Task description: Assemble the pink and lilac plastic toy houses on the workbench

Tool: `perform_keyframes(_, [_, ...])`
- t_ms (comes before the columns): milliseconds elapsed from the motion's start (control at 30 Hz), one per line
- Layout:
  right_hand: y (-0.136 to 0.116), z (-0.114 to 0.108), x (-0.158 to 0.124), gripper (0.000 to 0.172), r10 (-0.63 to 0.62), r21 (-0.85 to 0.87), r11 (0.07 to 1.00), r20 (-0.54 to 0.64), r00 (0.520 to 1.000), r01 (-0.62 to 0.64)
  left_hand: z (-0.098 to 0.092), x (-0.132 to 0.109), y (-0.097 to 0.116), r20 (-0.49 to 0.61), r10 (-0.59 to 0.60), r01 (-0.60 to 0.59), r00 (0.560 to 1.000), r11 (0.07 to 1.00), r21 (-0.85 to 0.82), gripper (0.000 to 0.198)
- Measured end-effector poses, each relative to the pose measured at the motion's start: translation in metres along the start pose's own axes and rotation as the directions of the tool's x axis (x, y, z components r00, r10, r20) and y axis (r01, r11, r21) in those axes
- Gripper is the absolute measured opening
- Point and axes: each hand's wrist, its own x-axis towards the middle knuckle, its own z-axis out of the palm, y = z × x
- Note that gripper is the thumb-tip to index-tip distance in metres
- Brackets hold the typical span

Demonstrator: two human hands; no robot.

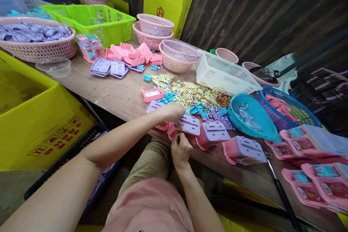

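Note:
A pink toy box with a purple lid (pixel 190 125) stands at the table's front edge. My left hand (pixel 174 113) lies over its left end, fingers curled down and thumb at the near side. Just below, my right hand (pixel 181 148) is closed in a pinch against the front of the box. A small teal piece (pixel 178 135) shows at its fingertips, too small to make out well. Matching boxes stand to the right, a near one (pixel 214 132) and a farther one (pixel 244 150). Another purple lid (pixel 155 106) is partly hidden behind my left wrist.
Cream plastic frames (pixel 187 94), teal parts and purple bits (pixel 220 116) lie heaped beyond my hands. A blue bowl (pixel 248 116) holds clear pieces. Finished-looking pink boxes (pixel 307 145) and a black-handled tool (pixel 282 195) are at right. A yellow carton (pixel 35 116) stands left.

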Motion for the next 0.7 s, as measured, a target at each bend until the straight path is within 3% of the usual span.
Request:
perform_keyframes(200, [-0.008, 0.007, -0.002, 0.038, 0.048, -0.044, 0.998, -0.023, 0.999, -0.049, 0.001, 0.002, 0.0, -0.009, -0.006, 0.006, 1.0, 1.0, 0.011, 0.047])
perform_keyframes(500, [-0.015, -0.001, 0.007, 0.037, 0.13, -0.079, 0.988, -0.014, 0.991, -0.131, 0.002, 0.004, 0.0, -0.021, -0.01, 0.01, 1.0, 1.0, 0.012, 0.044])
perform_keyframes(700, [-0.014, 0.005, 0.005, 0.039, 0.147, -0.107, 0.983, 0.001, 0.989, -0.146, 0.011, 0.007, -0.003, -0.068, 0.0, -0.001, 0.998, 1.0, -0.011, 0.045])
